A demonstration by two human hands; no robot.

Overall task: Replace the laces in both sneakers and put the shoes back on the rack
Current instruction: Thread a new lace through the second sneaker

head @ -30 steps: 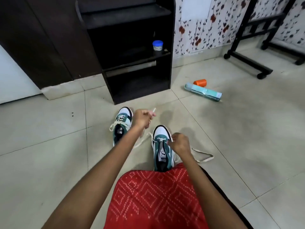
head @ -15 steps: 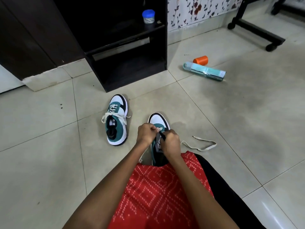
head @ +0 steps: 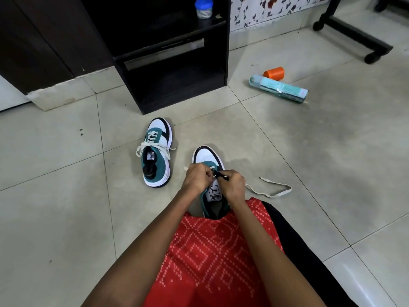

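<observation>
Left hand (head: 196,179) lowered from raised pull, met right hand (head: 232,183) over near sneaker (head: 207,157). Both curled, pinching lace (head: 215,172) at eyelets directly beneath. Shoe's long axis ran near-to-far, toe far. Laced sneaker (head: 157,149) far left; rack (head: 225,63) beyond; loose lace (head: 275,191) right.

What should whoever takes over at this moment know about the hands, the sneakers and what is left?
Left hand: grips the cream lace over the near sneaker.
Right hand: pinches a dark part at that sneaker's eyelets.
The rest of the lace loops on the floor to the right.
Far sneaker: laced, ends loose, on the floor before the rack.
Left: finish lacing the near sneaker, then put both on the rack.
</observation>
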